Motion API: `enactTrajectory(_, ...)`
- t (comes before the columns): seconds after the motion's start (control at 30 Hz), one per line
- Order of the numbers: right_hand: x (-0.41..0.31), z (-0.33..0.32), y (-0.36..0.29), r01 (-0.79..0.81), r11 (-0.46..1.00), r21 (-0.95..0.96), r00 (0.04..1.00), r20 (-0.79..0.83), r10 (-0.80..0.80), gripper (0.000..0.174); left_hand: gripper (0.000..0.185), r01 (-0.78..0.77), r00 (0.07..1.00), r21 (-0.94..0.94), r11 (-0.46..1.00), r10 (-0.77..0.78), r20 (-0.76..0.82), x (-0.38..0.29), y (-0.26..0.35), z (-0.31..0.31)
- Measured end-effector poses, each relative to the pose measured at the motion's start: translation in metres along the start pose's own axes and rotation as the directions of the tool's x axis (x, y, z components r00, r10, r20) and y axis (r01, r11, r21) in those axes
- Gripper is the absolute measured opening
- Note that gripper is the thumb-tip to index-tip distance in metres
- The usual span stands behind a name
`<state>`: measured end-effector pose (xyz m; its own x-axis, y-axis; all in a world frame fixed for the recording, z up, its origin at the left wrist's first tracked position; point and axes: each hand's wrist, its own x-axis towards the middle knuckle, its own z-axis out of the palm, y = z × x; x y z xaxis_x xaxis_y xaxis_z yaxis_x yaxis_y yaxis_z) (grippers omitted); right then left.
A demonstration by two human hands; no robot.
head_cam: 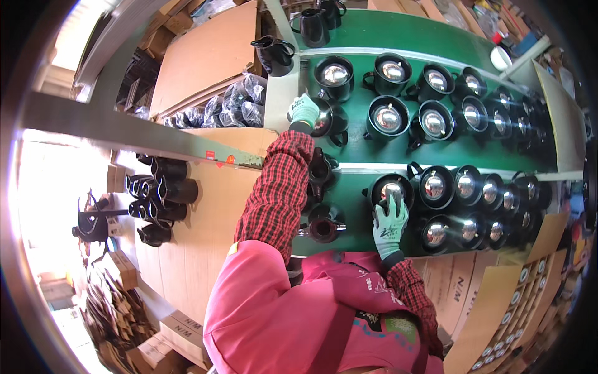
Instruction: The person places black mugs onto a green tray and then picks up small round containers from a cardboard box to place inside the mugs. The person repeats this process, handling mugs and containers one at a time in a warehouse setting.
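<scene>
My left hand (302, 112), in a pale green work glove with a dark cuff, reaches to a black pitcher (338, 122) with a shiny inner surface, at the left end of the green bench (355, 153); its fingertips are partly hidden. My right hand (390, 227), gloved alike, lies at the near rim of a black pot (405, 186), fingers reaching over a shiny round part in its mouth. Between the hands, black pitchers (320, 168) stand at the bench's left edge. Nearest me there is a dark vessel with a reddish inside (323, 229).
Rows of black pots (387, 118) with shiny round tops cover the right side. A divided carton (486, 304) stands at lower right. Several black jugs (177, 191) stand on cardboard at left. A metal beam (140, 133) crosses the left side, near plastic-wrapped items (233, 105).
</scene>
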<state>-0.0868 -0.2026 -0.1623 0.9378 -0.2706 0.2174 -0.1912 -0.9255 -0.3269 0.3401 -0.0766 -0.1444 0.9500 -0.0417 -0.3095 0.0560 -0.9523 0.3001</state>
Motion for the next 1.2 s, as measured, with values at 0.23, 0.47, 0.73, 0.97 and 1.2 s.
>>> enactTrajectory(0.23,0.004,-0.004,0.004,0.072,0.995,-0.069,0.997,0.015,-0.071,0.03,0.038,-0.017,1.0,0.025,1.0,0.017,0.001,-0.017,-0.003,-0.003)
enactTrajectory(0.47,-0.01,-0.027,-0.002,0.023,1.0,0.013,0.999,-0.049,-0.022,0.038,0.06,-0.028,0.999,0.011,1.0,0.028,0.023,-0.002,-0.003,0.0)
enactTrajectory(0.73,-0.021,-0.075,-0.011,-0.067,0.964,0.257,0.974,-0.195,0.119,0.043,0.027,-0.067,0.997,0.081,0.994,0.064,0.035,0.04,-0.017,0.03)
enactTrajectory(0.97,-0.032,-0.085,-0.018,-0.03,0.949,0.314,0.968,-0.228,0.107,0.036,0.069,-0.006,0.999,-0.085,0.996,0.01,0.047,0.005,-0.036,0.022)
enactTrajectory(1.2,-0.049,-0.072,-0.012,0.064,0.893,0.446,0.984,-0.175,0.016,0.04,0.068,-0.355,0.843,-0.084,0.931,0.28,-0.459,-0.172,-0.004,-0.028)
